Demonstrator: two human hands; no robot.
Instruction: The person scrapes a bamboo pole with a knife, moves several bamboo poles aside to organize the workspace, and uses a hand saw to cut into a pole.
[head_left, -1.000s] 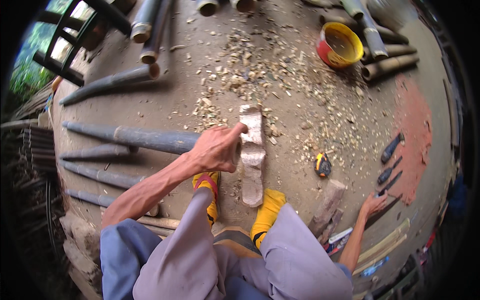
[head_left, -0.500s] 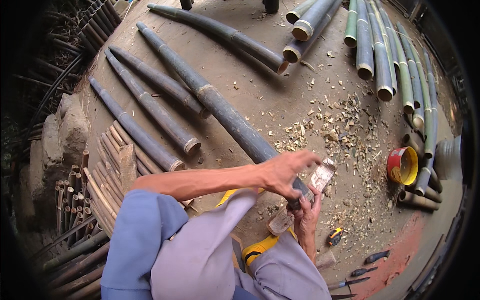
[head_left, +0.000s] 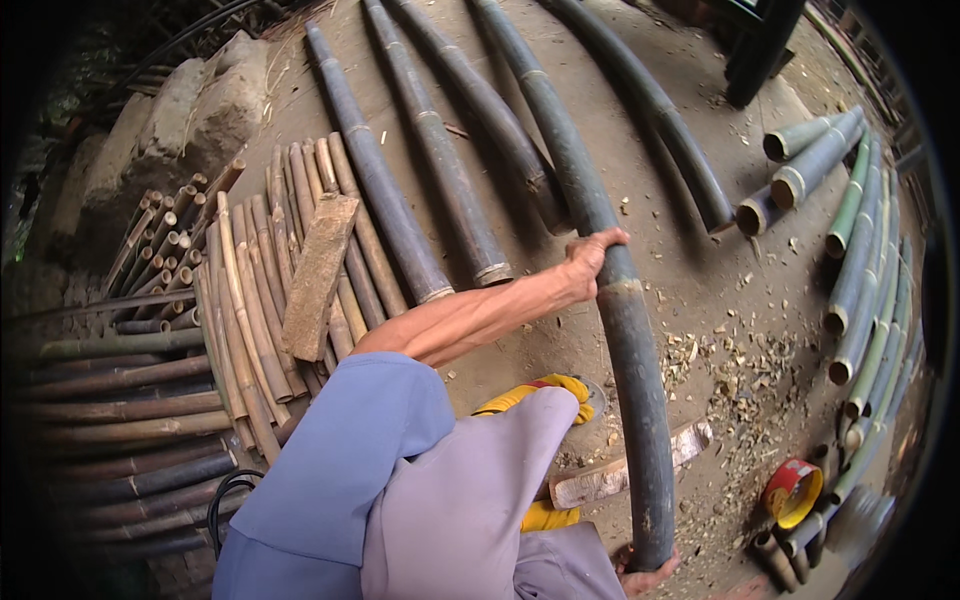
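A long dark-green bamboo pole (head_left: 635, 400) runs from the far side down to my lap, crossing over a pale wooden block (head_left: 590, 486) on the ground. My left hand (head_left: 598, 262) is closed around the pole, close to one of its joints, with the arm stretched out from the left. At the pole's near end, my right hand (head_left: 650, 574) holds it from below; the pole hides part of this hand. Yellow footwear (head_left: 545, 516) shows beside the block.
More bamboo poles (head_left: 440, 160) lie to the left of mine. Thin canes (head_left: 255, 290) are stacked at left under a wooden plank (head_left: 320, 275). Cut poles (head_left: 860, 290) lie at right, near a red and yellow tin (head_left: 793, 492). Wood chips (head_left: 750, 390) litter the ground.
My view has swung left. My left hand has gone from the pole's near end to a grip farther up it. The pole now points more straight away from me.
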